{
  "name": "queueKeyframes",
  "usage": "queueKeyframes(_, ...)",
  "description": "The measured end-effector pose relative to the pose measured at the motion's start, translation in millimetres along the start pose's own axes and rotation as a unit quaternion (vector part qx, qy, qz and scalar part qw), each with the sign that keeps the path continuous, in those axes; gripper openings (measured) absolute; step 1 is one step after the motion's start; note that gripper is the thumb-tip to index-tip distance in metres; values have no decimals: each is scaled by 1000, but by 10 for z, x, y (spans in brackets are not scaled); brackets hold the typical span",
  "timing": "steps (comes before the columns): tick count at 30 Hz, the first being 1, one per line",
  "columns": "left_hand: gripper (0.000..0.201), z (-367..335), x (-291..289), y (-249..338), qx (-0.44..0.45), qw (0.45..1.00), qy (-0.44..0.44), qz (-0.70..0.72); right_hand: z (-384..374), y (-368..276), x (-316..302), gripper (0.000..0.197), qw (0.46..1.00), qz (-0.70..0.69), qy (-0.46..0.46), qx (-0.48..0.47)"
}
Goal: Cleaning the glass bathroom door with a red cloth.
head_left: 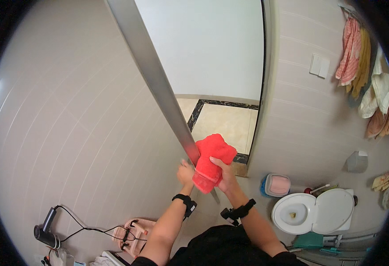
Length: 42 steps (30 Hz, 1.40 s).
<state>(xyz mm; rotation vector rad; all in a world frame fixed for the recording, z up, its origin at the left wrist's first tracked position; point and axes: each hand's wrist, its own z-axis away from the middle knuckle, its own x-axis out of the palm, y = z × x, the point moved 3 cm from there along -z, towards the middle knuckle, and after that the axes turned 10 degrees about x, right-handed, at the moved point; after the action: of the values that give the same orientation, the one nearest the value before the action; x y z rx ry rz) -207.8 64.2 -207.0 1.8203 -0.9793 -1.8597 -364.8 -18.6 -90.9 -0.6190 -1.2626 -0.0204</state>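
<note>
A red towel (pixel 213 160), folded into a thick pad, is in my right hand (pixel 226 174), with the thumb over its near side. The towel's left edge lies against the grey metal door frame (pixel 157 73). My left hand (pixel 185 172) is just left of the towel, low beside the frame, with its fingers curled. Whatever those fingers hold, if anything, is hidden. Both wrists wear black straps with small dark boxes.
Beyond the doorway lies a cream tiled floor (pixel 223 122) with dark edging. At right are an open toilet (pixel 293 214), a pink-lidded bin (pixel 277 184) and hanging cloths (pixel 349 51). A hair dryer (pixel 47 228) hangs at lower left near a pink stool (pixel 137 235).
</note>
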Motion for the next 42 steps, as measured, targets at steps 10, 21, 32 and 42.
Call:
queueKeyframes(10, 58, -89, 46, -114, 27, 998, 56, 16, -64, 117, -432, 46, 970, -178, -70, 150)
queueKeyframes(21, 54, -71, 119, -105, 45, 997, 41, 38, 192, -899, 213, 60, 795, 488, -5, -360)
queueKeyframes(32, 57, -107, 239, -172, 56, 995, 52, 59, 51, 155, 516, 79, 706, 557, 38, -436)
queueKeyframes(42, 54, 44, 95, 144, 55, 990, 10, 130, -55, 43, 677, 57, 750, 520, 106, -395)
